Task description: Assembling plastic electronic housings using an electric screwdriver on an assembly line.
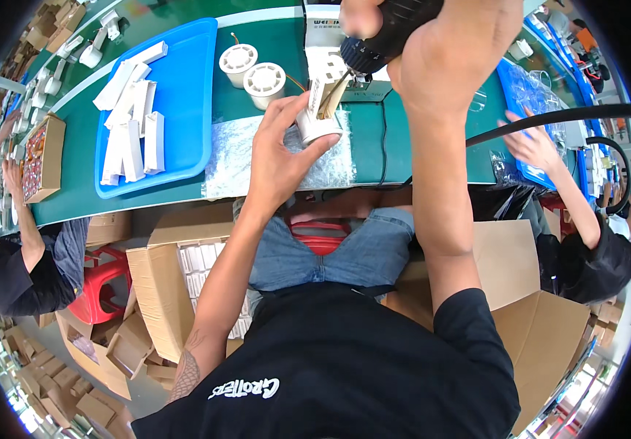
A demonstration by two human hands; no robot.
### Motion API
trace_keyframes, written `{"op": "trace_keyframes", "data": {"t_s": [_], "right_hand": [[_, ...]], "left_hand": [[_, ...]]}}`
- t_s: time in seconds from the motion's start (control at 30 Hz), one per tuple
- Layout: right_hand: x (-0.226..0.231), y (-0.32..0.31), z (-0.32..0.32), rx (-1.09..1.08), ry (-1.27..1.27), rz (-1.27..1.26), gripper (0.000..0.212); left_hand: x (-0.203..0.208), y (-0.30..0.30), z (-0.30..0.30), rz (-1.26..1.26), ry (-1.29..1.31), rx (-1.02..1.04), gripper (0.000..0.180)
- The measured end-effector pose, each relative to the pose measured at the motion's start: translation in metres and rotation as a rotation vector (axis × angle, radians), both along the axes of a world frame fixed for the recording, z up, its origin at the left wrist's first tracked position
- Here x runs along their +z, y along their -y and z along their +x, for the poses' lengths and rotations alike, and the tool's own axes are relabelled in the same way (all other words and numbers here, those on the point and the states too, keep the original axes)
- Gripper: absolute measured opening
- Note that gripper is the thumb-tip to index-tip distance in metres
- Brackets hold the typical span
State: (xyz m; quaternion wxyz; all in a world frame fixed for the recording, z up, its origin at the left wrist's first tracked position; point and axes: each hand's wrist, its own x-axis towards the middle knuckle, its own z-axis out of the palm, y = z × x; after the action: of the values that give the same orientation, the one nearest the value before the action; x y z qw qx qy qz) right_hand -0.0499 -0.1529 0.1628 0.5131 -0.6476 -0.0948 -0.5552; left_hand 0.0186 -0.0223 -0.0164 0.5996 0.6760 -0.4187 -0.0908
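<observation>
My left hand (279,157) curls its fingers and thumb around a white round lamp housing (315,130). Rising from that housing is an opened white rectangular case (324,91), with brownish strips inside. My right hand (440,69) grips a black power screwdriver (403,25) above it. The thin bit slants down to the upper end of the case; whether it touches a screw cannot be made out. Two more white lamp housings with slotted tops, one at the back (238,60) and one nearer (265,80), stand left of my left hand, with short brown wires.
A blue tray (204,117) holds several long white cases. Bubble wrap (238,157) lies on the green table (432,157) beneath my hands. A black cable (535,119) arcs across the right. Co-workers sit on both sides, near an open carton (158,282) and a red stool (103,289).
</observation>
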Motion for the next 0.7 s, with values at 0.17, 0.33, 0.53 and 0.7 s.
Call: {"op": "trace_keyframes", "data": {"t_s": [0.17, 0.33, 0.53, 0.7], "right_hand": [[-0.005, -0.003, -0.002, 0.021, 0.011, -0.001, 0.049], [-0.006, 0.000, -0.002, 0.008, -0.039, -0.065, 0.049], [-0.004, -0.003, 0.004, -0.024, -0.054, -0.098, 0.050], [-0.003, -0.007, 0.011, -0.075, -0.005, -0.149, 0.050]], "left_hand": [[0.003, -0.003, 0.000, 0.019, -0.003, 0.002, 0.067], [0.000, -0.002, 0.002, 0.017, -0.008, -0.010, 0.066], [0.000, -0.001, 0.003, 0.000, 0.000, -0.015, 0.066], [0.000, -0.002, 0.001, 0.032, 0.027, -0.004, 0.067]]}}
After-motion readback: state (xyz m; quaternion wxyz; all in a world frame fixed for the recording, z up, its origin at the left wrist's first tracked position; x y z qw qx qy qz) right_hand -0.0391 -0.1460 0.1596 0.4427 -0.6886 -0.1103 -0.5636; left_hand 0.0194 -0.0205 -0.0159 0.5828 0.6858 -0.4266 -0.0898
